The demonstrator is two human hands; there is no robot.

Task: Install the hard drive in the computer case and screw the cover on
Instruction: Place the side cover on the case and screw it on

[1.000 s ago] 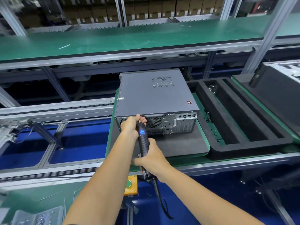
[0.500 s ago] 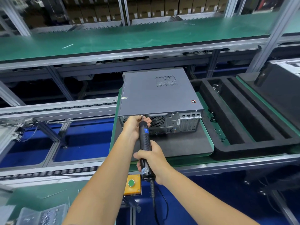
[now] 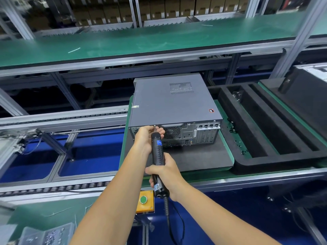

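At frame centre the electric screwdriver (image 3: 158,152), gripped by the right hand (image 3: 165,174) and steadied by the left hand's (image 3: 146,137) curled fingers, has now reached the closed computer case's (image 3: 174,105) rear edge, so cover-screwing looks underway.

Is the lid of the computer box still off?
No, the grey cover lies shut on top of the computer case, and the electric screwdriver points at its back edge.

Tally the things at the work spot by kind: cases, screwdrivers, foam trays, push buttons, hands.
Case: 1
Screwdriver: 1
Foam tray: 1
Green push button: 1
Hands: 2, left hand at the screwdriver's tip, right hand on its grip
Total: 6
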